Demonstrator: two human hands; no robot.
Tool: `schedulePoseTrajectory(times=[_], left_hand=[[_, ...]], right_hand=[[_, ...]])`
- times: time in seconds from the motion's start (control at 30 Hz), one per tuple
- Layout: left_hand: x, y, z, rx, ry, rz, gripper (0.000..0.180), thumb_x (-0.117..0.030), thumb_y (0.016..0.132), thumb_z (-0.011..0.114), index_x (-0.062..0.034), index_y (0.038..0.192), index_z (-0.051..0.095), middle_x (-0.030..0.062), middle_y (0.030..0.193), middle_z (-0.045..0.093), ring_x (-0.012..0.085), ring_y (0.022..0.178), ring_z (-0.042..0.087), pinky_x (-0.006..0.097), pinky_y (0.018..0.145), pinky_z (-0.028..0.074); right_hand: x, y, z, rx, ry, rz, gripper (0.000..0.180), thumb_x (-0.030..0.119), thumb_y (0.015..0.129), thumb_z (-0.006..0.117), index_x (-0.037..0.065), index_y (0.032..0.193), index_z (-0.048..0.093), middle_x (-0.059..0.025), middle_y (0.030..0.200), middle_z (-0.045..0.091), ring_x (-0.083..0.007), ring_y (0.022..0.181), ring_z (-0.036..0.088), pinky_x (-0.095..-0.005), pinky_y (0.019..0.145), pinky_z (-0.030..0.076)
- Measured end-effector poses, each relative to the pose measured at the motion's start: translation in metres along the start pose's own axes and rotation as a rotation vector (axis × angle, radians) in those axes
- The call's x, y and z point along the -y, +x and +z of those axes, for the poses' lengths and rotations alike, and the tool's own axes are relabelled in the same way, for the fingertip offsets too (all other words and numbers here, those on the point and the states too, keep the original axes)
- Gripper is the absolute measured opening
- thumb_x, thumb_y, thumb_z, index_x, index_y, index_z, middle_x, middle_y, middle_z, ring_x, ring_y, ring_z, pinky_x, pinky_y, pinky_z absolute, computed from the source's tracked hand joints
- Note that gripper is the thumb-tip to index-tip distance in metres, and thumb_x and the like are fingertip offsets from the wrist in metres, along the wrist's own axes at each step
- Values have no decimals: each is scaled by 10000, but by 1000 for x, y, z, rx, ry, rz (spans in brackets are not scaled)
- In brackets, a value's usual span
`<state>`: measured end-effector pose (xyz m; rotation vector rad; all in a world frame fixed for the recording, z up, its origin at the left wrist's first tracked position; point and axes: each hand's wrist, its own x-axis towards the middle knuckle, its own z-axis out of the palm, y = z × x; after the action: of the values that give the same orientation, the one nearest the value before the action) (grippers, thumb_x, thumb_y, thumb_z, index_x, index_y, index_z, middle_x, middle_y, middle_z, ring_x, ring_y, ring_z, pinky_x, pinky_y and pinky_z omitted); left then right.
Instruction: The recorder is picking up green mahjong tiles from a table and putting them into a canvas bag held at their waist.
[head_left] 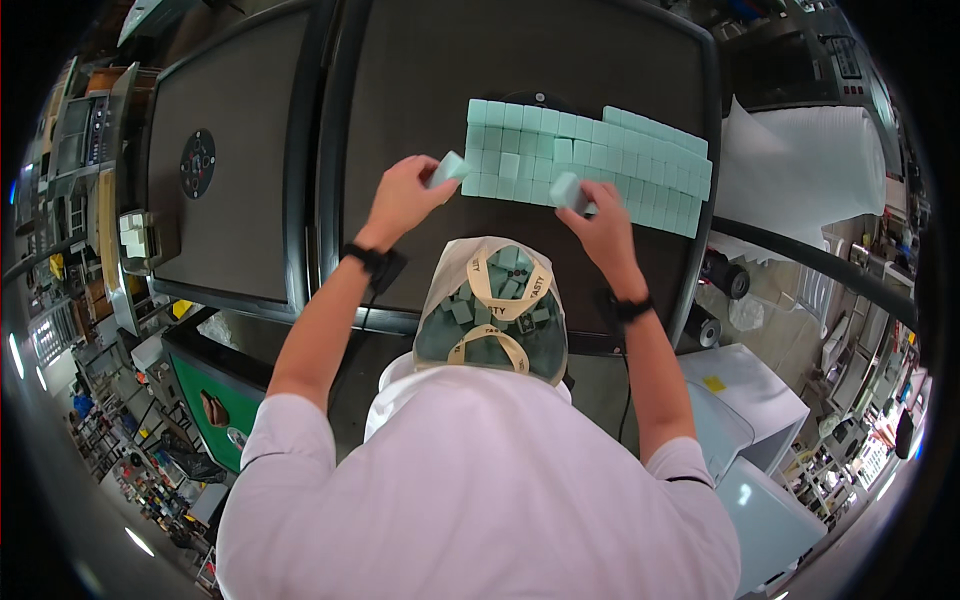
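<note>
My left hand (398, 200) pinches a pale green mahjong tile (450, 167) just off the left end of the laid-out tiles. A second mahjong tile (566, 188) is gripped between thumb and fingers of my right hand (606, 228), over the near edge of the same group. Those mint-green tiles (640, 165) lie packed side by side in several rows on the dark tabletop (420, 90). A few stand a little higher than their neighbours. Between my forearms, an open cloth bag (433, 283) with printed handles holds many loose tiles (464, 310).
Another dark framed table (240, 100) with a round control disc (197, 163) adjoins on the left. White foam wrap (800, 160) lies to the right, above white boxes (750, 400). A green panel (205, 395) is at the lower left. Cluttered shelves line both sides.
</note>
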<state>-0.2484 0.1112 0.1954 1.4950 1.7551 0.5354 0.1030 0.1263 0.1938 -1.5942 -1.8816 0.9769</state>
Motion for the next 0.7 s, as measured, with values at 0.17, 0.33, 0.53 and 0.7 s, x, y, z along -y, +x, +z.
schedulePoseTrajectory(times=[0.17,0.33,0.53,0.7], left_hand=[[-39,-98,-79,710,-549,-173,329,-162,949,788,1,1227,724,6,1030,738,69,948,663,268,853,553],[-121,-146,-50,793,-19,-179,464,-362,864,844,33,1096,773,161,995,767,259,898,759,381,791,610],[-79,-192,50,283,427,46,321,-151,877,824,90,1055,710,290,1113,677,462,957,715,506,852,621],[-74,-199,47,400,296,118,269,-121,918,782,63,1104,718,251,1102,715,446,996,727,507,875,614]], right_hand=[[59,-86,-82,543,791,420,438,61,880,852,-19,1281,695,-58,1101,746,-115,995,724,-297,861,618],[137,-119,-64,618,10,104,513,203,776,897,-81,1174,741,-187,1067,751,-335,959,753,-394,877,606],[108,-156,28,377,-382,30,571,157,816,902,-41,1283,638,-226,1178,689,-425,1121,688,-494,936,583],[92,-174,25,492,-321,-35,512,87,856,848,-33,1300,623,-228,1184,694,-414,1098,694,-468,911,593]])
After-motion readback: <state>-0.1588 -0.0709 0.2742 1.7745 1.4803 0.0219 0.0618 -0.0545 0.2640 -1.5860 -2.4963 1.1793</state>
